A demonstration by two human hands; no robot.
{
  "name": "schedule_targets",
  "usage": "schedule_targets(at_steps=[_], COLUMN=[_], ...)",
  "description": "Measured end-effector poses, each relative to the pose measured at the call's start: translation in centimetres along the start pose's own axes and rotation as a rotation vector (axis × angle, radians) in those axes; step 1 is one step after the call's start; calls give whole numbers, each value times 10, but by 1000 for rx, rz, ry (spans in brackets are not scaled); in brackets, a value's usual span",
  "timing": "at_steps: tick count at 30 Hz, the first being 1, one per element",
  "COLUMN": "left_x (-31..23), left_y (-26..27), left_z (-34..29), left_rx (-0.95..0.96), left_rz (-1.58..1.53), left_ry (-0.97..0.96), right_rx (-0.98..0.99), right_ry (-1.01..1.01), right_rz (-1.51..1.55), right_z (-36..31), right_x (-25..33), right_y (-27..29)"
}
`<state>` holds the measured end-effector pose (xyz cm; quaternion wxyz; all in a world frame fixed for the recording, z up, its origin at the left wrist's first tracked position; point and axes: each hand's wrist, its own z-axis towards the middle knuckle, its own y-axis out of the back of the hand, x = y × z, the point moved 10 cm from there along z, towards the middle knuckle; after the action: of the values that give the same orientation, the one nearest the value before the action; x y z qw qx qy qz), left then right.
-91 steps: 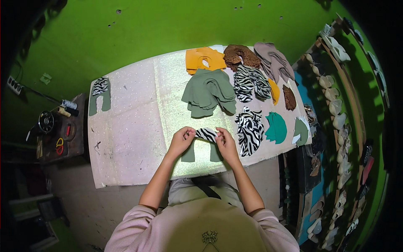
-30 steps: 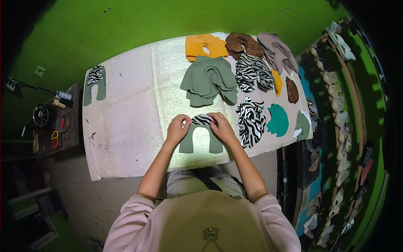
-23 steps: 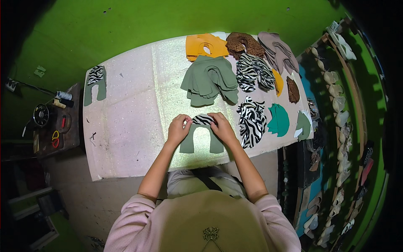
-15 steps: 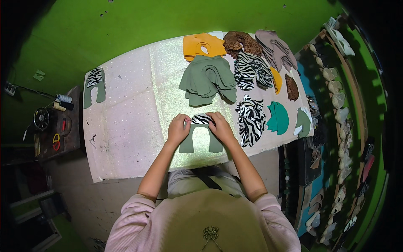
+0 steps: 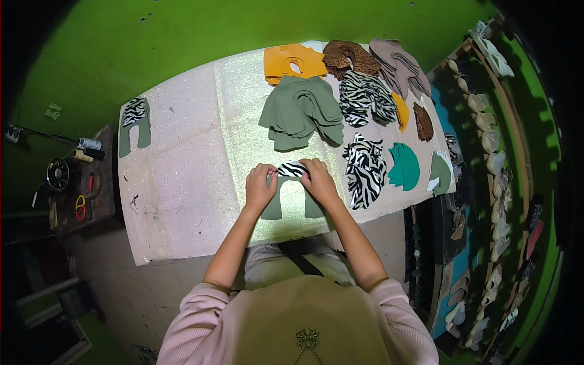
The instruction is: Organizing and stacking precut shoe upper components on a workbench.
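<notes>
A curved zebra-print cut piece [image 5: 292,170] lies across the top of a grey-green U-shaped cut piece [image 5: 272,207] near the table's front edge. My left hand [image 5: 261,185] has thumb and fingers closed at the left end of the zebra-print piece. At its right end, my right hand [image 5: 319,182] is closed with its fingertips along the edge. Both hands partly cover the green piece's upper corners, and its two legs point toward me. Just beyond my hands sits a pile of green U-shaped pieces [image 5: 301,115].
Orange pieces [image 5: 295,61], brown spotted pieces [image 5: 350,58], mauve pieces [image 5: 398,64] and zebra-print stacks [image 5: 365,167] lie at the right, beside teal pieces [image 5: 403,167]. A joined green-and-zebra set [image 5: 134,125] rests far left. Scissors [image 5: 80,207] and thread spools [image 5: 90,143] occupy a side stand; shoe racks [image 5: 496,164] stand right.
The view has shifted slightly. My hands stay at the two ends of the zebra-print piece, and the right fingers have moved a little over its edge.
</notes>
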<state>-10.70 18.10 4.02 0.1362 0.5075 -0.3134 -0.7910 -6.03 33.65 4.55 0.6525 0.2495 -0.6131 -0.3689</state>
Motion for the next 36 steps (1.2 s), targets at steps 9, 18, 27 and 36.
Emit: schedule_targets(at_steps=[9, 18, 27, 36], left_x=[-4, -19, -32, -49], left_y=[-1, -11, -10, -24], left_z=[0, -8, -19, -20], left_rx=[22, 35, -64, 42], left_rz=[31, 252, 374, 542], left_ry=[42, 38, -101, -145], right_rx=[-4, -162, -154, -129], right_ry=[-19, -24, 149, 102], right_rz=[28, -54, -209, -164], right_z=[-1, -10, -41, -46], right_x=[-6, 6, 42, 19], right_y=[-2, 5, -17, -2])
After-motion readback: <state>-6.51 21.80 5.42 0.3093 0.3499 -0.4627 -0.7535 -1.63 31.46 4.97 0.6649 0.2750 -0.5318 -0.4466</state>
